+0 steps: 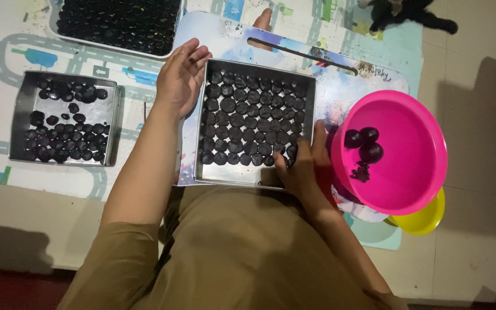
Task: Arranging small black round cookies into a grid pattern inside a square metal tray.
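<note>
A square metal tray lies in front of me, filled with rows of dark flattened round pieces. My left hand rests open against the tray's left rim, fingers apart. At the tray's near right corner, my right hand presses its fingertips onto a dark piece in the last row; whether it grips the piece is unclear. Beside that hand stands a pink bowl holding three dark balls and some crumbs.
A second metal tray with loosely placed dark pieces lies at the left. A larger tray full of pieces sits at the top. A yellow bowl lies under the pink one. A play mat and a board cover the floor.
</note>
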